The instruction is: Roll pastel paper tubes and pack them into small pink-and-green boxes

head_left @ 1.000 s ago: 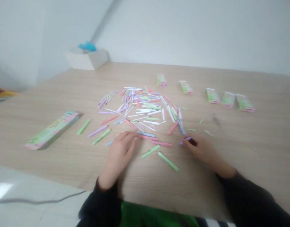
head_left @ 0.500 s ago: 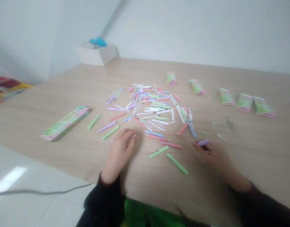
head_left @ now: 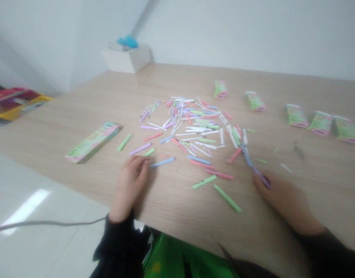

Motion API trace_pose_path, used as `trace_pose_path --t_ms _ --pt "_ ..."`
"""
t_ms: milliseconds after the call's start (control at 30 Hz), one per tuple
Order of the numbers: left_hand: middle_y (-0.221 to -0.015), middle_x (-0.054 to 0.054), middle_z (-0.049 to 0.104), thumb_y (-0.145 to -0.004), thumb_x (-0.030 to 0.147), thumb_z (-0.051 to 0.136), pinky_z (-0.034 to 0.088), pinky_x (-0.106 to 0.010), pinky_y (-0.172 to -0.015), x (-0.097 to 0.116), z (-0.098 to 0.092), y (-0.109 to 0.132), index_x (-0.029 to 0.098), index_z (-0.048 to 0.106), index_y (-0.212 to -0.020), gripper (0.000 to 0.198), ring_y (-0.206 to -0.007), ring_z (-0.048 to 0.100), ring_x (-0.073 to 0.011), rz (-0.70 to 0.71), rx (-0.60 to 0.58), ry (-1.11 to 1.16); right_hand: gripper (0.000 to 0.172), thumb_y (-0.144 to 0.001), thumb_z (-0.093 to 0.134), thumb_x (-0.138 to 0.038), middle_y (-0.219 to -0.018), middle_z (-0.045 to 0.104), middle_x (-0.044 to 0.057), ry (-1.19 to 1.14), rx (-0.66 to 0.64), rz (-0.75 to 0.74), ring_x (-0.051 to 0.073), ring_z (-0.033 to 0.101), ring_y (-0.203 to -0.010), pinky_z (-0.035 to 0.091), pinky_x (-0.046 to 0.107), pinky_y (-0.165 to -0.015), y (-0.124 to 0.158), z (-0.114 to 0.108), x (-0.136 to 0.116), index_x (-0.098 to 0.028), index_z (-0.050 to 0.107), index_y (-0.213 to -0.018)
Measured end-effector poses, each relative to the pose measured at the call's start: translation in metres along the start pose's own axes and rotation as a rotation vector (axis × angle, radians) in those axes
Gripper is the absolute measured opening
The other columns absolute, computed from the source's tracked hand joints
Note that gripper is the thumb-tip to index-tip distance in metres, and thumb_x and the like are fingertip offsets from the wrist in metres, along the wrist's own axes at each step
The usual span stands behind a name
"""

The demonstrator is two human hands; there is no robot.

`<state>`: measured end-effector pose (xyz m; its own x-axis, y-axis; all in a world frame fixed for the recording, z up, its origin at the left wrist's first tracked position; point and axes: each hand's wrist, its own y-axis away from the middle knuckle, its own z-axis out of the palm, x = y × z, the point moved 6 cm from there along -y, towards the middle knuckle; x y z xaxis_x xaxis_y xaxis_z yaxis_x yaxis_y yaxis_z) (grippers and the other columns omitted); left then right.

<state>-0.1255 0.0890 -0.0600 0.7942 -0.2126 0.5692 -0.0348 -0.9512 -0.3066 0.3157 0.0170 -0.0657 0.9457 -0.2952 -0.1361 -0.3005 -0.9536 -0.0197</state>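
A heap of small pastel pen parts (head_left: 195,123) in pink, green, purple, blue and white lies spread on the wooden table (head_left: 177,200). My left hand (head_left: 130,181) rests on the table with its fingers curled, the tips touching the end of a blue barrel (head_left: 162,162) and a green piece (head_left: 149,152). My right hand (head_left: 284,199) lies to the right, fingers pinched on a thin purple pen piece (head_left: 261,176). Two green barrels (head_left: 227,197) lie between the hands.
A long green-and-pink box (head_left: 93,142) lies at the left. Several small green-and-pink packs (head_left: 294,115) stand in a row at the back right. A white box (head_left: 127,58) sits at the far corner. A cable (head_left: 44,224) crosses the floor.
My left hand has drawn back to the left, away from the heap. My right hand has stayed on the purple piece. The view has swung to the left.
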Motion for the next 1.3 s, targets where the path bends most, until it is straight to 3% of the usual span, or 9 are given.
trace_pose_path --t_ms 200,400,567,700,800,933,1033,1133,1300 --pt "-0.101 -0.011 0.071 -0.095 0.03 0.051 0.053 -0.043 -0.09 0.013 0.003 -0.006 0.017 0.073 -0.1 0.026 -0.096 0.067 -0.0271 0.041 0.019 -0.053 0.036 -0.091 0.044 -0.06 -0.066 0.069 0.009 0.028 -0.059 0.055 0.032 0.068 -0.06 0.038 0.036 -0.051 -0.001 0.007 0.002 -0.026 0.055 -0.084" --pt "-0.087 -0.009 0.074 -0.096 0.036 0.053 0.046 -0.034 -0.068 0.024 0.011 -0.032 0.019 0.069 -0.086 0.026 -0.077 0.066 -0.0244 -0.135 -0.133 -0.308 0.041 -0.092 0.041 -0.065 -0.073 0.069 0.013 -0.01 0.057 0.026 0.037 0.067 -0.064 0.037 0.04 -0.052 0.008 -0.016 -0.012 -0.027 0.055 -0.099" --pt "-0.085 -0.011 0.074 -0.095 0.039 0.059 0.045 -0.033 -0.068 0.028 0.028 -0.049 0.018 0.067 -0.081 0.026 -0.079 0.067 -0.0263 -0.126 -0.225 -0.41 0.026 -0.089 0.052 -0.048 -0.069 0.066 0.008 -0.038 0.125 -0.106 0.028 0.064 -0.06 0.035 0.035 -0.053 0.005 -0.029 -0.039 -0.026 0.064 -0.094" --pt "-0.091 -0.013 0.075 -0.096 0.029 0.055 0.047 -0.034 -0.073 0.029 0.038 -0.05 0.016 0.067 -0.084 0.022 -0.087 0.07 -0.0281 -0.107 -0.253 -0.435 0.022 -0.088 0.056 -0.04 -0.068 0.068 0.005 -0.091 0.071 -0.247 0.022 0.063 -0.061 0.035 0.032 -0.056 -0.019 -0.035 -0.07 -0.023 0.07 -0.093" --pt "-0.098 -0.016 0.074 -0.099 0.025 0.05 0.049 -0.037 -0.079 0.029 0.042 -0.047 0.014 0.067 -0.09 0.022 -0.094 0.07 -0.0306 -0.079 -0.261 -0.441 0.023 -0.09 0.055 -0.032 -0.08 0.073 0.006 -0.15 0.021 -0.412 0.021 0.066 -0.072 0.041 0.031 -0.062 -0.041 -0.033 -0.101 -0.02 0.071 -0.099" --pt "-0.109 -0.021 0.072 -0.101 0.021 0.046 0.05 -0.041 -0.083 0.028 0.042 -0.045 0.011 0.065 -0.099 0.022 -0.1 0.069 -0.0334 -0.064 -0.221 -0.436 0.023 -0.095 0.052 -0.026 -0.099 0.075 0.011 -0.111 -0.032 -0.508 0.023 0.068 -0.092 0.045 0.031 -0.075 -0.065 -0.015 -0.138 -0.015 0.072 -0.1" --pt "-0.105 -0.019 0.072 -0.102 0.021 0.043 0.05 -0.04 -0.078 0.027 0.037 -0.045 0.011 0.061 -0.105 0.021 -0.094 0.07 -0.0314 -0.077 -0.18 -0.391 0.021 -0.096 0.053 -0.023 -0.101 0.075 0.013 -0.091 -0.079 -0.514 0.024 0.068 -0.094 0.046 0.031 -0.079 -0.073 0.003 -0.156 -0.014 0.071 -0.096" --pt "-0.088 -0.009 0.072 -0.103 0.023 0.042 0.047 -0.035 -0.07 0.027 0.032 -0.045 0.017 0.057 -0.104 0.016 -0.08 0.068 -0.0253 -0.091 -0.143 -0.301 0.021 -0.097 0.05 -0.015 -0.101 0.075 0.016 -0.067 -0.098 -0.497 0.026 0.068 -0.092 0.046 0.033 -0.08 -0.076 0.013 -0.163 -0.011 0.071 -0.096" --pt "-0.066 0.002 0.057 -0.097 0.022 0.054 0.038 -0.03 -0.063 0.043 0.033 -0.04 0.021 0.053 -0.086 0.011 -0.062 0.055 -0.0165 -0.026 -0.078 0.245 0.02 -0.096 0.053 -0.016 -0.104 0.075 0.016 -0.095 -0.073 -0.489 0.028 0.068 -0.099 0.048 0.036 -0.086 -0.077 0.008 -0.158 -0.012 0.072 -0.093"
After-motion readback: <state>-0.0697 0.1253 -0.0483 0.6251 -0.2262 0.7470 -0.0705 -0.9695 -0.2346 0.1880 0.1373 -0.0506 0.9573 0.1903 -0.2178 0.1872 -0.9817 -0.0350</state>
